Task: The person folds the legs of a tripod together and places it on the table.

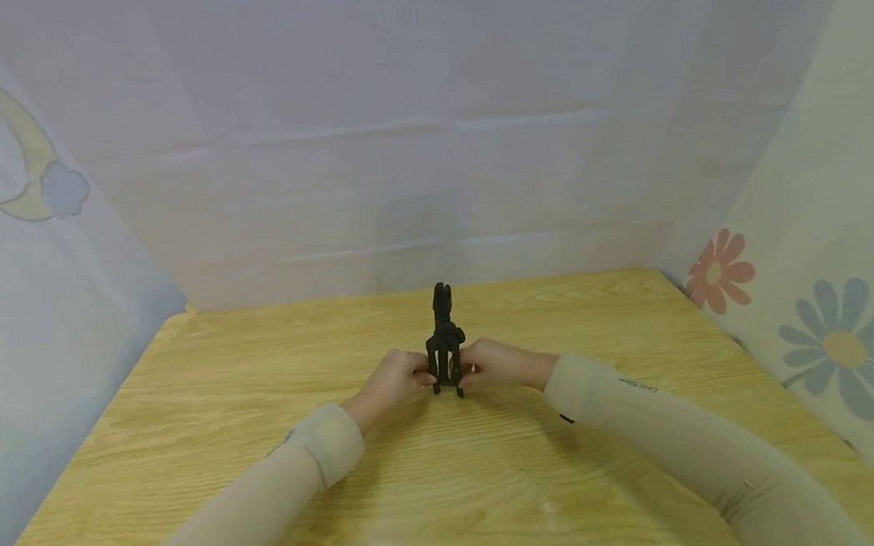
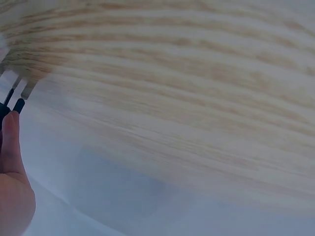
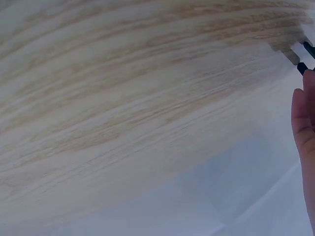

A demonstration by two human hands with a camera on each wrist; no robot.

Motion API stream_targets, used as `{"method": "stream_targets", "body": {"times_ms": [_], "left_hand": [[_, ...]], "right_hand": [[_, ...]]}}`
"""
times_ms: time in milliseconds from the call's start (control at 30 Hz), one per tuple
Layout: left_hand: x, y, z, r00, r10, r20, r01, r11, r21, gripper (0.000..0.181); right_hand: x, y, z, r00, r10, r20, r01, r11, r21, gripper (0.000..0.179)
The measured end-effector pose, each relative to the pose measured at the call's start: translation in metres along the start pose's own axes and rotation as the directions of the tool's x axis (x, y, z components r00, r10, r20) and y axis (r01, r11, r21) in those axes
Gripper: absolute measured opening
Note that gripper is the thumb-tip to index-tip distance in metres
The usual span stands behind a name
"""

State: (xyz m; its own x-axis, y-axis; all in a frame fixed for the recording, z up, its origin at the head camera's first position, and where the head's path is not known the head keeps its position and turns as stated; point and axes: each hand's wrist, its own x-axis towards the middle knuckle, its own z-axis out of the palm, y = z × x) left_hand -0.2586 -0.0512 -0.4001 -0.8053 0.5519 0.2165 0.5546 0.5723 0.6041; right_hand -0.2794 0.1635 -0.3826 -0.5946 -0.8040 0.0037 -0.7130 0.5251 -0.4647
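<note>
A black animal figurine (image 1: 445, 335) with a raised neck and long thin legs stands upright on the table in the head view, its front or back end toward me. My left hand (image 1: 396, 377) holds its legs low on the left side, with thumb and fingers close around them. From the other side my right hand (image 1: 501, 363) grips the legs on the right. Only dark leg ends (image 2: 18, 105) show past the fingers at the left wrist view's edge. The right wrist view likewise has a dark leg tip (image 3: 301, 68) beside the fingers; the rest is cut off.
The wood-grain table (image 1: 261, 342) spreads around both hands. A pale wall (image 1: 414, 141) rises behind its far edge. Side walls carry a moon print (image 1: 32, 156) on the left and flower prints (image 1: 846, 348) on the right.
</note>
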Motion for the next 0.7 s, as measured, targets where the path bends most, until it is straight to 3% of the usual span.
{"method": "stream_targets", "body": {"times_ms": [233, 500, 700], "left_hand": [[0.0, 0.002, 0.001, 1.0, 0.028, 0.007, -0.028, 1.0, 0.0, 0.008], [0.004, 0.005, 0.001, 1.0, -0.014, 0.007, 0.014, 1.0, 0.002, 0.008], [0.006, 0.004, 0.0, 1.0, -0.028, 0.004, 0.028, 1.0, -0.01, 0.008]], "right_hand": [[-0.002, 0.002, -0.001, 0.999, -0.049, -0.013, 0.049, 0.999, -0.006, 0.007], [-0.003, 0.01, 0.0, 0.993, -0.092, -0.079, 0.093, 0.996, 0.005, 0.008], [0.0, 0.017, 0.003, 0.991, -0.079, -0.111, 0.083, 0.996, 0.037, 0.007]]}}
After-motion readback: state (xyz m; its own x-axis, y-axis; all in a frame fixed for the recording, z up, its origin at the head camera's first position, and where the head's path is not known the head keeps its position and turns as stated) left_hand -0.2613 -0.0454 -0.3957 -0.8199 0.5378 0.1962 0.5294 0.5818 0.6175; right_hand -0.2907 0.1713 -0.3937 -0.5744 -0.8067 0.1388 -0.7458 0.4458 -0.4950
